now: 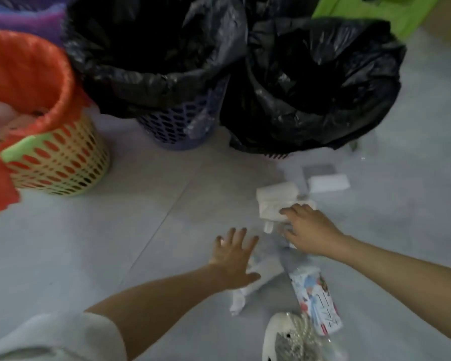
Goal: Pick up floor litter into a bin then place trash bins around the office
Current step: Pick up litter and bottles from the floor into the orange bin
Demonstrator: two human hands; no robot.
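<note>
Litter lies on the grey tiled floor: a white folded tissue pack, a white flat piece, a crumpled white wrapper and a printed packet. My right hand reaches onto the tissue pack, fingers bent over its near edge. My left hand hovers with fingers spread, its thumb over the crumpled wrapper. Three bins stand behind: a yellow basket with an orange liner, a purple basket with a black liner, and one fully wrapped in a black bag.
A white shoe shows at the bottom edge beside the printed packet. Something green lies at the top right, and a purple bag at the top left. Some litter sits inside the orange-lined basket.
</note>
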